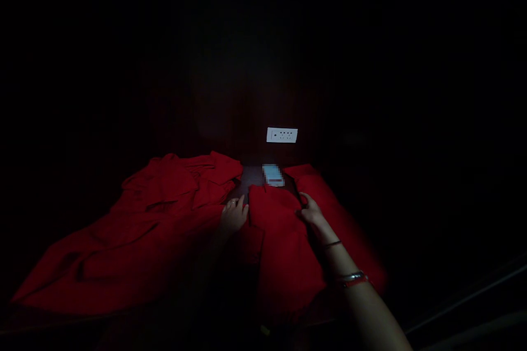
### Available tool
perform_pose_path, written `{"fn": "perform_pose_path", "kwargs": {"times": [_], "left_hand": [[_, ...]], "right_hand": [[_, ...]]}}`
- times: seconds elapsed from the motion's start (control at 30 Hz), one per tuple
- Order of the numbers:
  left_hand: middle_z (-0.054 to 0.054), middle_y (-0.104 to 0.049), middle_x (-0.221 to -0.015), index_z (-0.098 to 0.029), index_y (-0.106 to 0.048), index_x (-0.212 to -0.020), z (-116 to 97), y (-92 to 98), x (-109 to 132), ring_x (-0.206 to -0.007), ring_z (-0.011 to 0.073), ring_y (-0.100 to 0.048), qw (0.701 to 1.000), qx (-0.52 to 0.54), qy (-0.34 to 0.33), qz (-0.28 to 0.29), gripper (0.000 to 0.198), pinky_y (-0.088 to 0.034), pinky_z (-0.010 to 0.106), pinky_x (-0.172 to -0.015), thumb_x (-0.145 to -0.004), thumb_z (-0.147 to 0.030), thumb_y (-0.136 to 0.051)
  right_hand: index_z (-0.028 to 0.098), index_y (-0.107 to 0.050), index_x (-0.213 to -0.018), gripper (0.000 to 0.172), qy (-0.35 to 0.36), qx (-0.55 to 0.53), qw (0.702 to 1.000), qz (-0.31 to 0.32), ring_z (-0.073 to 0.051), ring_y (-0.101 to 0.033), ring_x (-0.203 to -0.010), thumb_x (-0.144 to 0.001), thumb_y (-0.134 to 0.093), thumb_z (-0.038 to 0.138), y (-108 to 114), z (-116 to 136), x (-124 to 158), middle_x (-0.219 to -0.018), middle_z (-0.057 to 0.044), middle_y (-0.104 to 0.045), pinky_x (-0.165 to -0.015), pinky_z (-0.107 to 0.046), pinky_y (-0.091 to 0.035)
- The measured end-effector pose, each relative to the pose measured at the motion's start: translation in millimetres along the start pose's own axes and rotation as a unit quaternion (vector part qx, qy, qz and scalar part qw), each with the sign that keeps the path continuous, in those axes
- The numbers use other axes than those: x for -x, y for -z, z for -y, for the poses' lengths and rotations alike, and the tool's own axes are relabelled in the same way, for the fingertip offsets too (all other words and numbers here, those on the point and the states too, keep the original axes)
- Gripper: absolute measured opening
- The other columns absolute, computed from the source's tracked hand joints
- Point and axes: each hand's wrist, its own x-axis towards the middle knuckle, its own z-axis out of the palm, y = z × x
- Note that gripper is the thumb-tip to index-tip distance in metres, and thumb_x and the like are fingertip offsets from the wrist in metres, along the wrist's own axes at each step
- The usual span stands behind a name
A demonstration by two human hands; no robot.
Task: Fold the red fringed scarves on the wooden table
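Observation:
The scene is very dark. A large red cloth (135, 241) lies spread and rumpled over a dark surface. My left hand (233, 216) rests on the cloth near its middle, with the fingers curled round a fold. My right hand (310, 211) grips the edge of another fold of the same red cloth a little to the right. Bangles and a thread sit on my right wrist. Between the two hands a raised section of the cloth (275, 219) is held up.
A small pale blue rectangular object (273, 174) lies on the dark surface just beyond the cloth. A white switch plate (282, 135) is on the wall behind it. Everything else is in darkness.

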Motion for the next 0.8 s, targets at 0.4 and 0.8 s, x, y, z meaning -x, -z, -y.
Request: {"fn": "perform_pose_path", "kwargs": {"times": [0.4, 0.8], "left_hand": [[0.003, -0.028, -0.135, -0.027, -0.03, -0.127, -9.2, 19.8, 3.4, -0.124, 0.0245, -0.019, 0.983, 0.078, -0.154, 0.057, 0.052, -0.024, 0.04, -0.097, -0.079, -0.044, -0.037], [0.006, -0.038, -0.129, -0.019, -0.048, -0.111, -11.6, 16.6, 3.1, -0.12, 0.0203, -0.029, 0.983, 0.072, -0.157, 0.066, 0.038, -0.026, 0.037, -0.097, -0.082, -0.038, -0.034]], "right_hand": [[0.014, -0.022, -0.13, 0.074, 0.067, 0.127, 0.989, 0.023, -0.02, -0.05, -0.101, -0.064, -0.055, 0.012, -11.3, 7.4, 16.1, -0.113, -0.011, -0.051, -0.083, -0.026, -0.038], [0.016, -0.042, -0.119, 0.041, 0.257, 0.209, 0.943, 0.022, -0.018, -0.037, -0.112, -0.079, -0.042, 0.023, -12.7, 22.4, -18.3, -0.122, -0.01, -0.041, -0.093, -0.028, -0.029]]}}
